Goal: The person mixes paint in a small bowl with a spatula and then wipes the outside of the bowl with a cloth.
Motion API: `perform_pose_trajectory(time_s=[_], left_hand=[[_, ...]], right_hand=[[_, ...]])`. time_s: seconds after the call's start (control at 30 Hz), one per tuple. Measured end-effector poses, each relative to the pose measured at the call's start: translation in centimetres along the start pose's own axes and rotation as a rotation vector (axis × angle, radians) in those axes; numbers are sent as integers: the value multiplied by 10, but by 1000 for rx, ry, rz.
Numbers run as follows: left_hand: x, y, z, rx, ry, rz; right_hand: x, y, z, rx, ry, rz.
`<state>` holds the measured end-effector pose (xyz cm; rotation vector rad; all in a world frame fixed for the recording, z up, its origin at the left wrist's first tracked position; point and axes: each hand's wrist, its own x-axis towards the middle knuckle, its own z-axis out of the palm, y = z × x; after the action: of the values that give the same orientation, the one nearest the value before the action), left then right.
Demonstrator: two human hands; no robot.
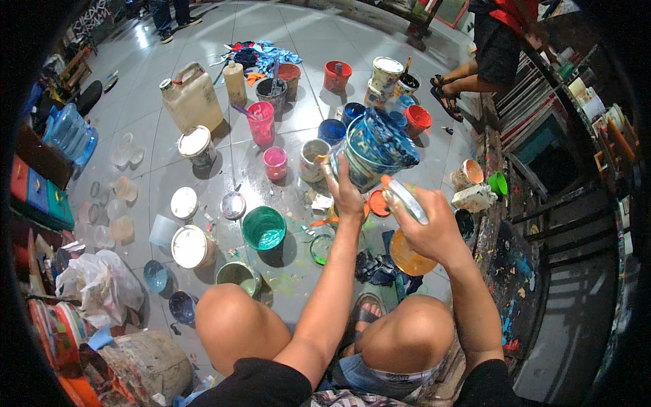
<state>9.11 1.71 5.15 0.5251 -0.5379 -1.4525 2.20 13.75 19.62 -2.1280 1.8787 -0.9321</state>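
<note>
My left hand is closed around the side of a clear plastic tub, raised above the floor and tilted. Blue, white and yellow paint smears coat the tub, heaviest at its right end. Close below its right side, my right hand grips a pale, narrow object; orange shows near its upper end, and its kind is unclear. Beneath the right hand lies a round orange-yellow container or lid. A crumpled dark cloth is on the floor between my forearms.
Around me stand a green paint tub, a pink cup, a white-lidded bucket and a large jerrycan. Rags lie farther off. A paint-stained bench runs along my right; another person's legs are beyond.
</note>
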Motion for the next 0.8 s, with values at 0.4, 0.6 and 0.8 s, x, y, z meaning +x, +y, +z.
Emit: perform_pose_trajectory(time_s=[0.4, 0.6, 0.8], left_hand=[[-17, -1, -25, -1095, -336, -1426], [-24, -36, -87, -256, -414, -786], [-72, 2, -58, -619, -55, -560]], right_hand=[[-65, 88, -1, 315, 60, 279], [-53, 109, -34, 547, -156, 386], [-46, 124, -52, 556, -275, 277]])
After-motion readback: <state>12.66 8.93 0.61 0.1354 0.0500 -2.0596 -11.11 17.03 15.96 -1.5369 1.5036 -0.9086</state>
